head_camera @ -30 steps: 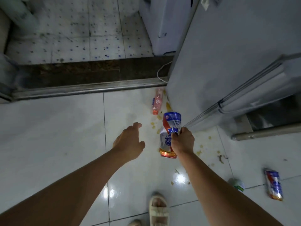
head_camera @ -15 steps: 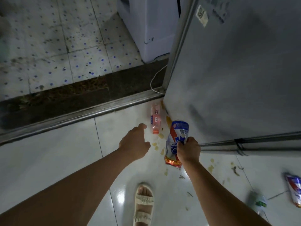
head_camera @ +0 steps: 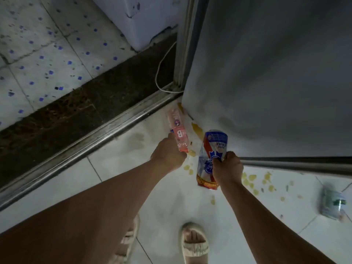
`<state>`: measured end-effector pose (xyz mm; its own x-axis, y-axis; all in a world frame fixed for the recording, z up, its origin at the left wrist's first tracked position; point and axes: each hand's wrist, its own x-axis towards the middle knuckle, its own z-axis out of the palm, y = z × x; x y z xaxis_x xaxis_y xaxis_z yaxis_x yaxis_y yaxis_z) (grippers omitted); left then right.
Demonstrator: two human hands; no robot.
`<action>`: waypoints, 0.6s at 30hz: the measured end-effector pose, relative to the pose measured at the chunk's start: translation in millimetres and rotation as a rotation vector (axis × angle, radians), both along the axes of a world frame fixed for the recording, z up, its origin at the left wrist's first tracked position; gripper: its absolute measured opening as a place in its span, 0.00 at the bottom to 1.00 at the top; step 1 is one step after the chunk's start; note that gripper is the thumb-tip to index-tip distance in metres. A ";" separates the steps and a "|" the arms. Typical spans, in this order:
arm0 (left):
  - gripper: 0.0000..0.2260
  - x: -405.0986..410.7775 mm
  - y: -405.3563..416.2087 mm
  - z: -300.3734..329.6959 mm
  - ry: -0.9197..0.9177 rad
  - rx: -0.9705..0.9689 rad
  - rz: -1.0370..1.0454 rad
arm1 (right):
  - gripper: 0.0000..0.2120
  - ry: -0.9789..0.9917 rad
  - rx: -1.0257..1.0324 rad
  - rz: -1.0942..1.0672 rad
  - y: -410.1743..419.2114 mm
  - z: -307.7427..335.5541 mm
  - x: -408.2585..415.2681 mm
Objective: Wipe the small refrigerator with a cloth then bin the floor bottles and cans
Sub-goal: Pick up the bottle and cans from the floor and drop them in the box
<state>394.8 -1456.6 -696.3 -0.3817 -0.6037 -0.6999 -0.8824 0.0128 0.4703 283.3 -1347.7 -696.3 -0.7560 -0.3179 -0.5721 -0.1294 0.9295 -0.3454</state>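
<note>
My right hand (head_camera: 226,167) grips a crushed blue, white and red can (head_camera: 211,153), holding it upright above the floor beside the grey refrigerator (head_camera: 270,77). A pink plastic bottle (head_camera: 177,130) lies on the white tile at the refrigerator's corner. My left hand (head_camera: 167,154) has reached the bottle's near end, its fingers curling around it. A clear bottle with a green label (head_camera: 332,203) lies on the floor at the right.
Yellow crumbs and stains (head_camera: 253,180) dot the tiles near the refrigerator. A metal door track (head_camera: 91,143) and dark threshold cross the left. A white cable (head_camera: 162,73) runs behind the refrigerator. A white appliance (head_camera: 141,20) stands beyond. My sandalled feet (head_camera: 193,242) are below.
My left hand has moved forward from mid-air down onto the pink bottle. The view has moved closer to the refrigerator corner. The right hand keeps holding the can.
</note>
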 end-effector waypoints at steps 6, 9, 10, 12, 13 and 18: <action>0.30 -4.9 -11.5 -72.2 0.000 -0.001 0.023 | 0.04 0.027 -0.051 -0.148 -1.1 -58.5 15.9; 0.31 -10.9 -17.3 -114.9 -0.007 -0.002 0.063 | 0.02 0.042 -0.074 -0.200 0.7 -90.1 19.7; 0.31 -13.9 -18.4 -129.4 -0.008 -0.001 0.085 | 0.02 0.054 -0.080 -0.204 0.9 -99.7 20.0; 0.33 -23.3 -20.4 -157.9 -0.005 0.001 0.148 | 0.05 0.076 -0.098 -0.218 1.5 -118.6 17.8; 0.34 -29.0 -21.4 -171.1 -0.005 0.002 0.184 | 0.06 0.083 -0.111 -0.223 1.5 -127.6 16.1; 0.43 -59.6 -23.5 -224.7 -0.048 -0.089 0.192 | 0.07 0.100 -0.129 -0.226 0.8 -162.4 7.8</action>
